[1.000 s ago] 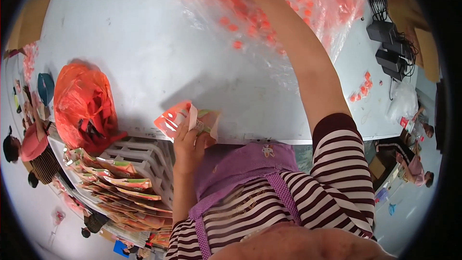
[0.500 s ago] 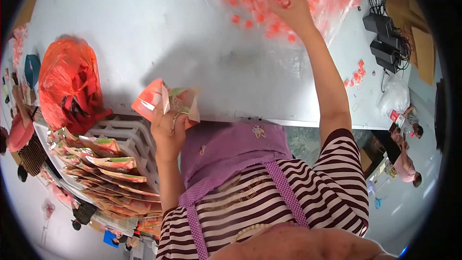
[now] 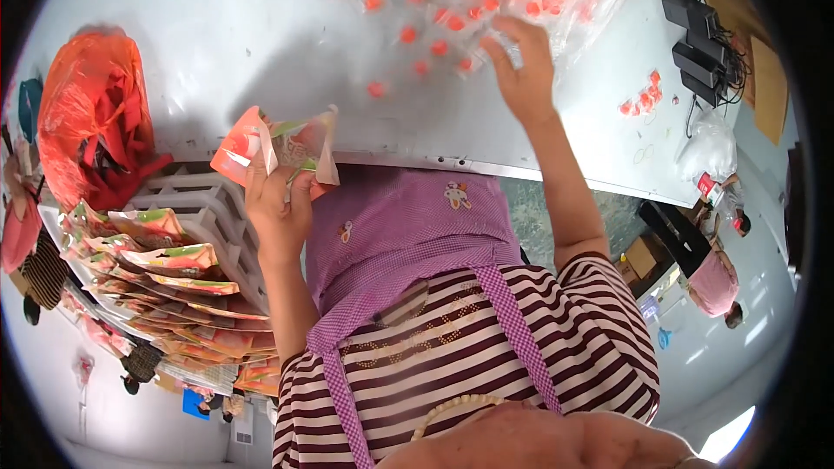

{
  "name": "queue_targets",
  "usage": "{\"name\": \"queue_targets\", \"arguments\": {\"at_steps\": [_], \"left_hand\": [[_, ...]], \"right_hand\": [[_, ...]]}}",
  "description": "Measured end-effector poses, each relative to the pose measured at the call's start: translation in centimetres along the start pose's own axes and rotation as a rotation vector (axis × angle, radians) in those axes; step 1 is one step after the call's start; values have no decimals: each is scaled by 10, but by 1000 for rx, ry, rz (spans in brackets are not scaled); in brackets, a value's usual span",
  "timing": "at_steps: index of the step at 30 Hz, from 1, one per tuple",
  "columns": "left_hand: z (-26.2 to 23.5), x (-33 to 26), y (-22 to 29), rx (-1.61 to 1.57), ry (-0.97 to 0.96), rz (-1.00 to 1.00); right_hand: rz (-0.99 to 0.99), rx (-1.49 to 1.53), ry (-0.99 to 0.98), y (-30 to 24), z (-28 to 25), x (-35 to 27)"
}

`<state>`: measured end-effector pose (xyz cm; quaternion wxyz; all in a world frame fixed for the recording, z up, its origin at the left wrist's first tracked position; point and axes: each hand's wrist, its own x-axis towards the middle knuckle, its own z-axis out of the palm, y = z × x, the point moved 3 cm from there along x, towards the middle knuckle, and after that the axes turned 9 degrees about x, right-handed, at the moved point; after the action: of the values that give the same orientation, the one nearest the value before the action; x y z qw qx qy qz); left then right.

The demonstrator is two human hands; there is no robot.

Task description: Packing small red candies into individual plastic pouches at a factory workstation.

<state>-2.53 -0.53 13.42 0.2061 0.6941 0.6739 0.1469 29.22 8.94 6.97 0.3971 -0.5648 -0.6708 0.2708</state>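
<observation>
My left hand (image 3: 280, 208) grips a printed orange-red pouch (image 3: 236, 146) by its lower part, at the table's near edge. The pouch's mouth gapes, and a see-through side faces right; what lies inside is unclear. Over the table at the upper right is my right hand (image 3: 530, 82), thumb and fingers apart, with nothing visible between them. Just beyond its fingertips lie many small orange-red pieces in clear wrapping (image 3: 456, 22), some scattered toward the left. They spread out of a large clear plastic bag (image 3: 599, 22) at the far right.
A red plastic bag (image 3: 91, 122) stands on the left, beside a white plastic crate (image 3: 195, 200) packed with pouches (image 3: 187, 278). Black power adapters (image 3: 695, 61) with cables, a small group of orange-red pieces (image 3: 643, 97) and a clear bag (image 3: 708, 156) lie along the right. Other people sit on both sides.
My right hand has drawn back toward me from the pile, its fingers spreading. Several wrapped pieces now lie scattered nearer and farther left. My left hand still holds the pouch.
</observation>
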Motion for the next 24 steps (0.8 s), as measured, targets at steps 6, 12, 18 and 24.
{"name": "queue_targets", "arguments": {"at_steps": [6,12,18,24], "left_hand": [[-6,-11,-12,13,-1,-25],[-6,-18,-14,-5,-10,-62],[-2,-20,-13,6,-12,-54],[1,-21,-14,-95,-30,-82]], "right_hand": [[38,-10,-260,-20,52,-81],[30,-284,-221,-49,89,-61],[-86,-191,-270,-43,114,-84],[-14,-427,-106,-34,95,-37]]}}
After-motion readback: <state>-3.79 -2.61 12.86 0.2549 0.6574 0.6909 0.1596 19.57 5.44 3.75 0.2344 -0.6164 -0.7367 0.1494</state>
